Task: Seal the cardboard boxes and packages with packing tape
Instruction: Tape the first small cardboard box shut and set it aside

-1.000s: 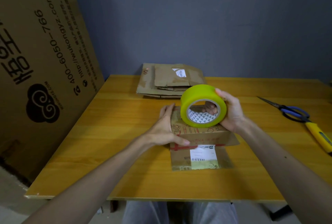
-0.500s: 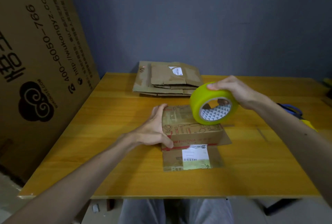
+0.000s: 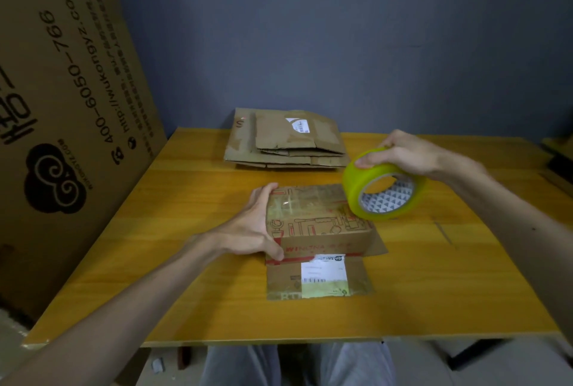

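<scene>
A small printed cardboard box (image 3: 316,218) sits mid-table, one flap with a white label (image 3: 322,275) lying flat toward me. My left hand (image 3: 254,230) holds the box's left end, fingers along the side and thumb at the front corner. My right hand (image 3: 400,153) grips the top of a yellow-green tape roll (image 3: 383,184) that hangs tilted just above the table at the box's right rear corner. Clear tape seems to lie across the box top.
A stack of flattened cardboard boxes (image 3: 285,140) lies at the table's (image 3: 186,292) far edge. A large printed cardboard sheet (image 3: 62,106) leans at the left. A dark object (image 3: 561,162) shows at the right edge. My knees are below the near edge.
The tape roll has moved right, off the box top to its right rear corner, with my right hand shifting from its side to its top. The scissors have left the view.
</scene>
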